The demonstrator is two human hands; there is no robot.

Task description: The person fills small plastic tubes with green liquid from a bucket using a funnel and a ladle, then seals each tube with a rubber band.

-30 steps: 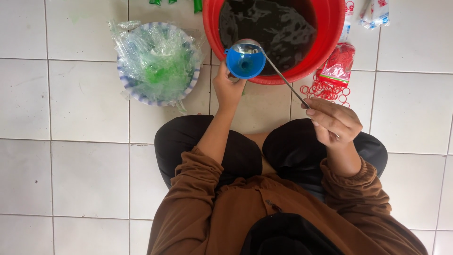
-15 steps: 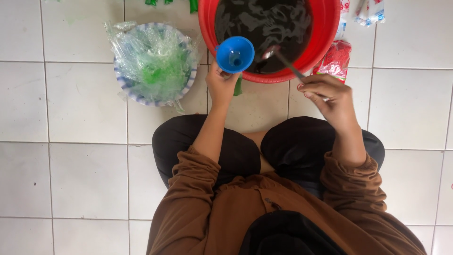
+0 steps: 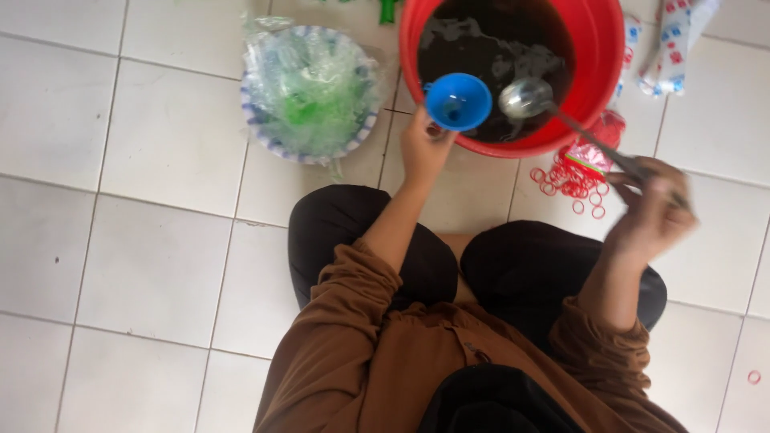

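Note:
My left hand (image 3: 423,147) holds a blue funnel (image 3: 458,101) upright at the near rim of a red bucket (image 3: 603,56) filled with dark liquid. My right hand (image 3: 651,212) grips the long handle of a metal ladle (image 3: 525,98); its bowl hangs over the dark liquid just right of the funnel. The right hand is motion-blurred. What sits under the funnel is hidden by my left hand.
A blue-and-white bowl (image 3: 309,151) with several filled clear plastic bags of green liquid sits left of the bucket. Red rubber bands (image 3: 571,178) in a small bag lie by the bucket's right side. Printed packets (image 3: 672,44) lie at top right. White floor tiles all around.
The ladle left the funnel and swung right over the bucket's liquid. My right hand moved right and down. The funnel stays in my left hand by the bucket rim.

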